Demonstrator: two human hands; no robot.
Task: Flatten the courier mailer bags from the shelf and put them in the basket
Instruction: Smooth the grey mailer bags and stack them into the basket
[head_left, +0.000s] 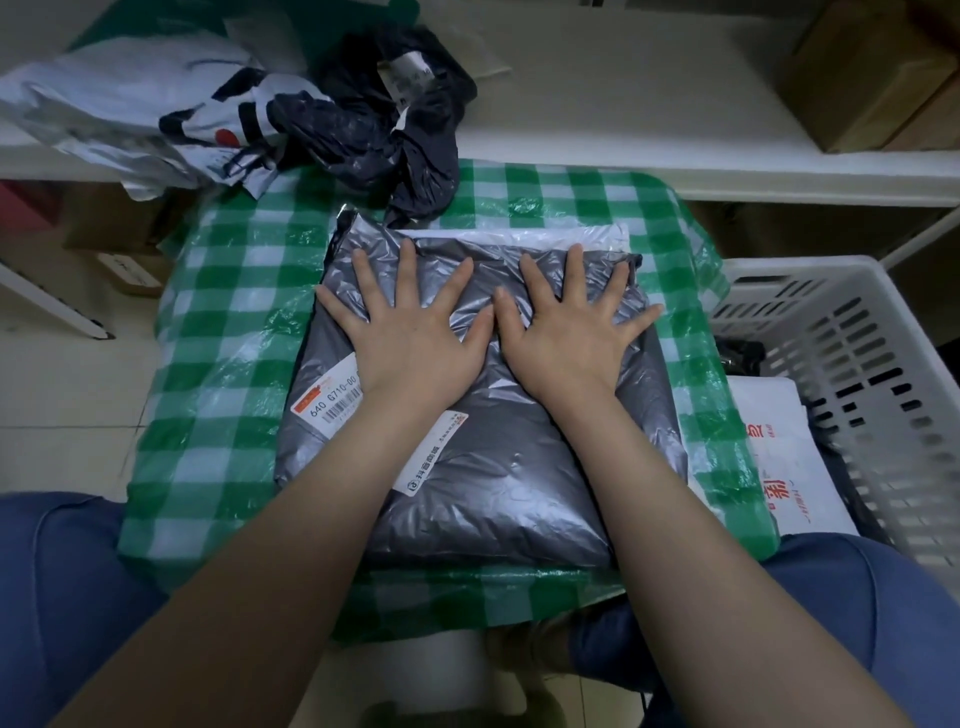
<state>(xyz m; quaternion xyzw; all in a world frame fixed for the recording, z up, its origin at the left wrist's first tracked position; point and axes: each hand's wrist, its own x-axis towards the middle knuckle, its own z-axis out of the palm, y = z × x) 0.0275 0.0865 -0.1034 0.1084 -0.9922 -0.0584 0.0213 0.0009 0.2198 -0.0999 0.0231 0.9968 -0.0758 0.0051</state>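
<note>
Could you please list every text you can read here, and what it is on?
"640 G710-00": left label on grey mailer.
Centre label: Chinese print, too small to read.
White bag in basket: red Chinese characters, cut off.
Black bag tag: blurred.

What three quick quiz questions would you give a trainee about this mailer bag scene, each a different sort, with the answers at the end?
1. True or false: the left hand and the right hand both lie flat, fingers spread, on the grey mailer bag.
2. Where does the white basket stand? A: at the person's right side. B: up on the shelf. C: on the person's lap.
3. Fill in: the cloth under the grey mailer bag is checked white and ____.

Key: 1 true; 2 A; 3 green.
</note>
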